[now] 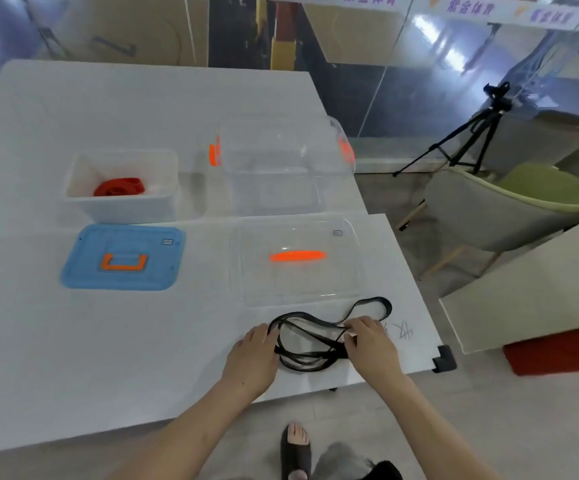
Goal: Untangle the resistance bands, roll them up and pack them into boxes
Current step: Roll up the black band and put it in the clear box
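Note:
A tangled black resistance band lies in loops near the front right edge of the white table. My left hand rests on the band's left end, fingers curled over the strands. My right hand pinches strands at the band's right side, with one loop reaching out beyond it. A rolled red band sits inside the white box at the back left. A clear box with orange latches stands open to its right.
A blue lid with an orange handle lies in front of the white box. A clear lid with an orange handle lies in front of the clear box. Off the table's right edge stand a green chair and a tripod.

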A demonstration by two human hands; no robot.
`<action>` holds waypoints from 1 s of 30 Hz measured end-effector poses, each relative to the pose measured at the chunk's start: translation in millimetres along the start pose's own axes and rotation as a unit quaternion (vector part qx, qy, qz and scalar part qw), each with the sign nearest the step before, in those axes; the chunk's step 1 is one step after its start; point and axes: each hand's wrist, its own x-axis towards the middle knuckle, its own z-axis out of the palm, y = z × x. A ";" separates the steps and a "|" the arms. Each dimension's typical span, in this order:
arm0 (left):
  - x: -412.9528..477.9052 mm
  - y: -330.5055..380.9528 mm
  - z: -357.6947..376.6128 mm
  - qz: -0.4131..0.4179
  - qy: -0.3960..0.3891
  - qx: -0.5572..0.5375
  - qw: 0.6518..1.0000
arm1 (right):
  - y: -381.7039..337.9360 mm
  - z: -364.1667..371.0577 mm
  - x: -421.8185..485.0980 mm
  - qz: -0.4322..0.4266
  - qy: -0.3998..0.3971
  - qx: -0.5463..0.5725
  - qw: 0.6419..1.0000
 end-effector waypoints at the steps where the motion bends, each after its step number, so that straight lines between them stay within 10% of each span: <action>1: 6.8 9.9 4.7 -0.004 0.007 -0.002 1.000 | 13.9 -2.9 6.0 0.001 -0.005 0.004 1.000; 15: 79.1 74.4 29.7 -0.053 -0.002 0.036 0.998 | 110.0 -5.8 90.3 0.049 -0.141 -0.018 0.989; 24: 80.7 71.9 32.6 -0.054 -0.008 0.035 0.998 | 136.6 -2.2 94.5 0.016 -0.063 0.018 0.998; 30: 68.1 89.0 -6.3 -0.023 0.070 -0.043 0.996 | 110.5 -46.2 65.6 -0.121 0.148 0.078 0.979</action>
